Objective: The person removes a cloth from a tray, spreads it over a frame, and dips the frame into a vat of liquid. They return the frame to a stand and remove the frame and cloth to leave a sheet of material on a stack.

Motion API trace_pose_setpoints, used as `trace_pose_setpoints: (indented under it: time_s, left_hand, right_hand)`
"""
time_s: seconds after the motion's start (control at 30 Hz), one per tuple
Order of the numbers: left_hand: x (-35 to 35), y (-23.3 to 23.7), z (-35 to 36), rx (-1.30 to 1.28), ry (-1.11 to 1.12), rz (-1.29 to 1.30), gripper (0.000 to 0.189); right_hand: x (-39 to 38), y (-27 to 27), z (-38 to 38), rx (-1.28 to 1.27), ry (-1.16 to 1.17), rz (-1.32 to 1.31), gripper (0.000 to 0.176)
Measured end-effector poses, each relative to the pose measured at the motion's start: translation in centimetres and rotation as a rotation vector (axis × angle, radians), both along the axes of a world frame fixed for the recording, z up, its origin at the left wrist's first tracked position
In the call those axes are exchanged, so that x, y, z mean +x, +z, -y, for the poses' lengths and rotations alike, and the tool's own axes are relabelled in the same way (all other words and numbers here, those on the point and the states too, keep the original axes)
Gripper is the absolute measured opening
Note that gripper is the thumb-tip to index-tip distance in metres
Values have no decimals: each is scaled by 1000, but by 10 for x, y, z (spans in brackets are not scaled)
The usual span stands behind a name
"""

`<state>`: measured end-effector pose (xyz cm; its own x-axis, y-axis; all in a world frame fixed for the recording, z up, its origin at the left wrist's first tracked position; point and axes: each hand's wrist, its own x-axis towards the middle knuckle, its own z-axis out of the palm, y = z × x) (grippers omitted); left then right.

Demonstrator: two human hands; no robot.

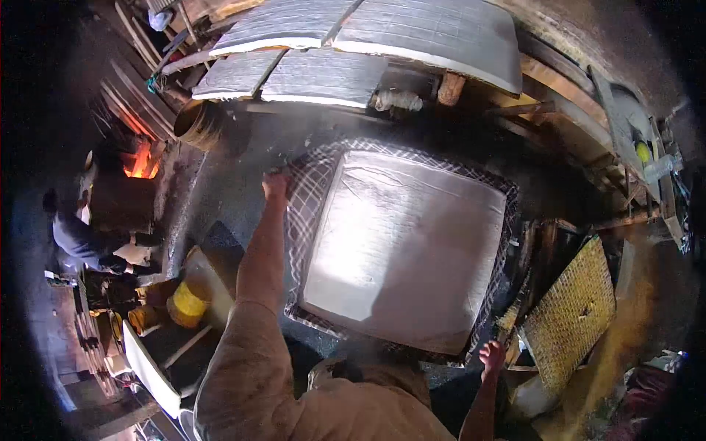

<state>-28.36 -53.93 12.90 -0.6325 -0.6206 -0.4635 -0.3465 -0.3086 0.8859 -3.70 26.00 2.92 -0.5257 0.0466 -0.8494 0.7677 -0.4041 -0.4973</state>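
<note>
So the big thing here is a pale, shiny slab (412, 250), flat in the middle of the frame, lying on a dark checked cloth (301, 213) that pokes out around its edges, most of all on the left. Bright glare covers the slab's left half, and a dark shadow falls across the lower right part. The left hand (276, 184) is at the cloth's upper left corner, fingers closed up and looking clamped on the edge of the fabric. The right hand (492, 356) is near the lower right corner of the slab, fingers curled in pretty narrow, but honestly I can't tell if there's any cloth in it. Up top there are 4 silvery panels (430, 33) in 2 rows, with a stubby log (451, 90) sticking out under the right side. Over at the left, a fire (141, 163) glows orange, with a bucket (197, 125) to its right and another person (84, 239) bent over below it. A yellow container (187, 305) sits at the lower left, near a white board (151, 371), and a yellowish woven panel (570, 316) leans at a slant in the lower right.
</note>
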Motion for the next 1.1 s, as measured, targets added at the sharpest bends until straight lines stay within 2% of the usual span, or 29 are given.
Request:
trace_pose_setpoints:
  time_s: [0.03,0.1,0.13,0.17,0.2,0.23,0.27,0.33,0.37,0.4,0.47,0.5,0.53,0.6,0.63,0.67,0.73,0.77,0.8,0.87,0.93,0.97,1.0,1.03,1.07,1.1]
  left_hand:
    - [18,2,-4,-243,-181,202,28]
    - [64,-95,-5,-790,-662,569,36]
    - [109,-61,-42,-174,-466,331,48]
    - [144,-50,-62,-181,-484,521,57]
    - [158,0,-96,-44,-399,436,63]
    - [173,45,-128,22,-241,574,61]
    - [195,24,-119,23,-229,570,61]
    - [235,-39,-88,152,-405,654,65]
    - [256,-44,-84,43,-425,325,59]
    - [258,-38,-79,45,-417,315,59]
    - [248,-12,-66,46,-622,887,55]
    - [257,7,-62,-56,-689,602,50]
    - [264,22,-61,-59,-692,587,50]
    - [277,55,-66,-220,-291,-280,46]
    - [280,74,-72,122,42,-103,39]
    - [291,67,-70,127,32,-114,39]
    - [316,10,-67,141,-508,227,33]
    - [338,-144,-22,-195,-938,86,22]
    - [357,-146,-5,-196,-963,72,22]
    - [376,-139,16,126,-578,-164,30]
    - [387,-146,31,-90,-292,-31,21]
    - [400,-113,30,289,-126,-245,18]
    - [414,-80,30,666,57,-454,16]
    - [421,-65,30,796,144,-521,17]
    - [426,-67,27,715,136,-481,18]
    - [430,-74,24,574,101,-402,20]
  right_hand:
    - [-12,11,23,3,7,0,28]
    - [-27,22,58,437,51,-421,26]
    - [-30,26,68,555,103,-463,27]
    - [-29,30,74,621,151,-436,28]
    - [-27,32,79,670,186,-415,29]
    - [-24,32,83,702,210,-404,30]
    - [-23,33,87,722,228,-400,31]
    - [-19,36,93,761,239,-407,33]
    - [-16,36,97,777,245,-412,34]
    - [-15,38,101,787,249,-421,35]
    - [-6,42,106,809,251,-436,37]
    - [-2,41,109,816,249,-447,38]
    - [5,42,113,827,244,-458,39]
    - [18,44,120,833,229,-482,41]
    - [23,44,124,838,227,-492,42]
    - [30,47,130,845,221,-502,44]
    - [46,51,141,868,197,-520,46]
    - [54,56,149,885,187,-526,47]
    - [63,57,156,906,167,-526,48]
    - [80,62,163,934,120,-516,49]
    - [88,60,156,957,323,-454,60]
    - [95,34,120,392,250,-472,63]
    - [100,36,121,399,237,-483,63]
    - [103,39,129,631,321,-508,62]
    - [104,43,134,865,402,-525,62]
    - [105,47,137,869,395,-530,62]
